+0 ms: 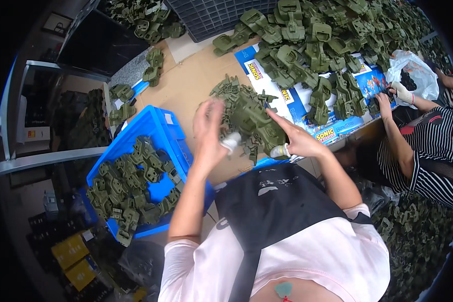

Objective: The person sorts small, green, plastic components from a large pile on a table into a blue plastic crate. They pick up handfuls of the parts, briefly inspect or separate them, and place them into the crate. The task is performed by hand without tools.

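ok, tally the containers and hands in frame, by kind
Blue plastic bin: 1
Dark grid crate: 1
White plastic bag: 1
Wearer's hands: 2, left, right
Co-worker's hands: 2
Total: 7
Olive plastic parts: too many to count.

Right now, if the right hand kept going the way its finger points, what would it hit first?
Most likely the olive-green plastic part: the right hand points up-left, its fingertip already at that part's edge.

- The left hand (210,132) is raised on a bare forearm, fingers spread and blurred, with a white wrap seen on one fingertip.
- The right hand (296,138) is stretched leftward, index finger extended, thumb wrapped in white.
- Both elbows are bent.
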A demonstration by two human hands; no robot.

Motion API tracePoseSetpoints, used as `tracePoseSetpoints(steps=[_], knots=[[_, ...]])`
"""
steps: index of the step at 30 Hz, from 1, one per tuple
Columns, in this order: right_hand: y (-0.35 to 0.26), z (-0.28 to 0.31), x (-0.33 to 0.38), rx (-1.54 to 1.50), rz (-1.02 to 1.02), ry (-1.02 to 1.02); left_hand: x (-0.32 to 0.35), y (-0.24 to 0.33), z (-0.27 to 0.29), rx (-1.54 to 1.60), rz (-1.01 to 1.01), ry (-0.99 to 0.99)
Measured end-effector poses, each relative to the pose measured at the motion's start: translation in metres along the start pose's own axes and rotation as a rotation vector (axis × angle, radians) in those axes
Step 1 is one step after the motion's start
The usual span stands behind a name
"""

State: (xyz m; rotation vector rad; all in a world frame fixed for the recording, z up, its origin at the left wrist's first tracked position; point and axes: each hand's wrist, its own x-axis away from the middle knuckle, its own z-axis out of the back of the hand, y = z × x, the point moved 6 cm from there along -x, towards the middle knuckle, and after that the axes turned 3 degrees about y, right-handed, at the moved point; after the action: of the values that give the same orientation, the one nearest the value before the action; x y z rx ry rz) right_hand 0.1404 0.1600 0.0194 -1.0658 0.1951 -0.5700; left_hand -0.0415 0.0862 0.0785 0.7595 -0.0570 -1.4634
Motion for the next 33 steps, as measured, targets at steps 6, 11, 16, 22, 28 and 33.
tracePoseSetpoints(steps=[6,11,16,22,28,33], knots=[[0.006,-0.015,0.004,-0.153,0.032,-0.377,0.038,0.011,-0.053,0.246,-0.082,-0.813],[0.099,-0.028,0.007,-0.549,-0.137,0.051,0.068,-0.038,-0.061,0.634,0.452,-0.220],[0.038,-0.095,0.001,-0.492,-0.117,0.075,0.087,-0.003,-0.076,0.517,0.452,-0.054],[0.037,-0.075,0.000,-0.298,-0.139,0.196,0.087,-0.010,-0.063,0.494,0.520,-0.042],[0.061,-0.057,-0.013,0.200,-0.339,0.199,0.118,-0.034,-0.064,1.217,0.954,0.137],[0.123,-0.028,-0.069,0.166,0.038,0.551,0.125,-0.047,-0.073,1.976,1.178,0.086]])
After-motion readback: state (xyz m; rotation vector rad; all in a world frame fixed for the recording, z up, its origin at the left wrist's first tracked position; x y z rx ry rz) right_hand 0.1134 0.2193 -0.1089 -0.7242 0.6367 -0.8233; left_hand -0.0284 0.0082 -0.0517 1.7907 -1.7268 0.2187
